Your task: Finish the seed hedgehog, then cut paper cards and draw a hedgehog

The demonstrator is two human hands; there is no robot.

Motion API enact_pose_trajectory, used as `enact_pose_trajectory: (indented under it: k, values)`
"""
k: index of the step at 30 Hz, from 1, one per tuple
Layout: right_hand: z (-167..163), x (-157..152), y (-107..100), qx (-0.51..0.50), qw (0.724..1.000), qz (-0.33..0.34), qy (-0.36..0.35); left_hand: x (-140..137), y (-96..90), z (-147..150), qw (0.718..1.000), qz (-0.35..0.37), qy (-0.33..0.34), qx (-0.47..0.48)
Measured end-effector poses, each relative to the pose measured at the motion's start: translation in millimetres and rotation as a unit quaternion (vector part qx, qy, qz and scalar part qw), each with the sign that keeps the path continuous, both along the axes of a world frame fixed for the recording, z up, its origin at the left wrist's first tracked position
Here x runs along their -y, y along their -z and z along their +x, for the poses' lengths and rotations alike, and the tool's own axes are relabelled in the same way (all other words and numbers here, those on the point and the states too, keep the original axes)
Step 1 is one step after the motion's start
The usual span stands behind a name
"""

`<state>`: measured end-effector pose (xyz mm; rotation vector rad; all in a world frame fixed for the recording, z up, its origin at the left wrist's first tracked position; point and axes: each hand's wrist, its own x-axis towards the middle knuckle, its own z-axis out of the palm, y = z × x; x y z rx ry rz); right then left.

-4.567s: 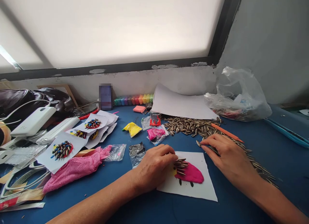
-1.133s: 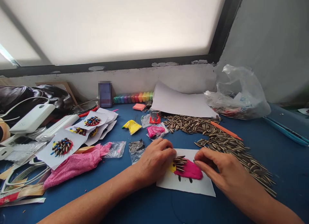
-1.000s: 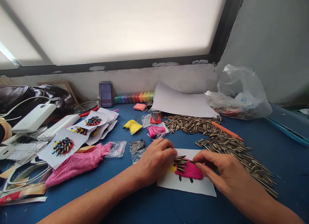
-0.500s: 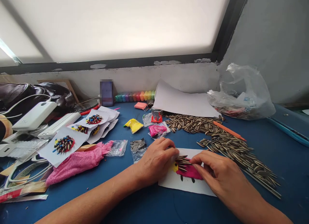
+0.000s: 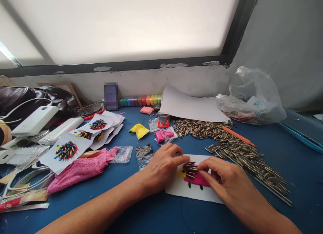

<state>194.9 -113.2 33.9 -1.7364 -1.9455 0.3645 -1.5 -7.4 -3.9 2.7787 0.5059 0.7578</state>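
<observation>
A white sheet of paper (image 5: 176, 192) lies before me, bearing a clay figure with a magenta body (image 5: 196, 178), a yellow head (image 5: 181, 173) with a dark eye, and dark seeds as feet. Several striped sunflower seeds (image 5: 190, 166) stick out of the body behind the head. My left hand (image 5: 164, 168) rests on the paper's left side, index finger stretched along the top edge; its other fingers are partly hidden. At the body's upper edge, my right hand (image 5: 222, 176) pinches a sunflower seed between thumb and index finger, mostly covered by the fingertips.
Loose sunflower seeds (image 5: 242, 151) spread at the right, with an orange stick (image 5: 239, 136) on them. Yellow clay (image 5: 139, 130) and bagged pink clay (image 5: 164, 136) lie beyond my hands. Finished seed pictures (image 5: 65, 151), a pink cloth (image 5: 80, 170) and white power banks (image 5: 35, 121) crowd the left.
My left index finger has straightened and moved slightly right along the paper's top edge. My right hand stays pinched at the magenta body, with only a slight shift.
</observation>
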Motion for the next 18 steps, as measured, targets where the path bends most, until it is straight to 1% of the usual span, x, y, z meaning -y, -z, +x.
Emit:
enact_pose_trajectory:
  k: [7, 18]
  values:
    - [-1.2, -0.2, 2.9, 0.033, 0.999, -0.008, -0.019, 0.2, -2.5, -1.9, 0.999, -0.002, 0.014, -0.031]
    - [-3.4, -0.5, 3.2, 0.039, 0.999, -0.019, -0.033, 0.2, 1.1, -2.9, 0.999, 0.002, 0.019, -0.028]
